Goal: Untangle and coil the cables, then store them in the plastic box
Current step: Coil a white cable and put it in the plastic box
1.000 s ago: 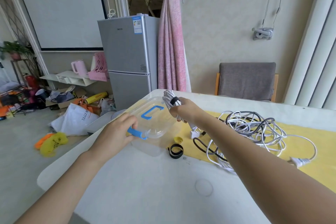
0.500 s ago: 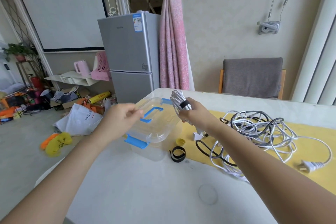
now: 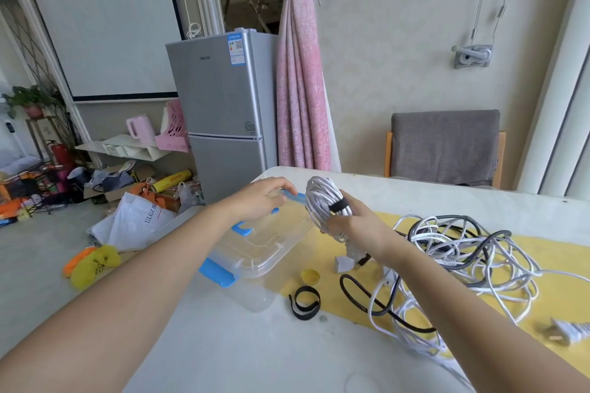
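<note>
One strapped coil of white cable (image 3: pixel 321 201) is clamped in the right hand (image 3: pixel 354 226), just right of the clear blue-latched plastic box (image 3: pixel 265 252), whose far edge the left hand (image 3: pixel 260 198) grips. Light and springy, I'd guess: hold it at the black strap (image 3: pixel 339 205).

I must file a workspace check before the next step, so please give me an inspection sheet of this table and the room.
Surface: white table with a yellow runner.
Job's things: clear box with a blue-latched lid; white coil tied with a black band.
Clutter: yellow cap, loose black strap.
Hands: left hand grips the lid's far edge; right hand holds the coil.
Cables: white and black tangle on the runner, not coiled; white plug at its end.
Surroundings: fridge, pink curtain, grey chair, white bag on the floor.
</note>
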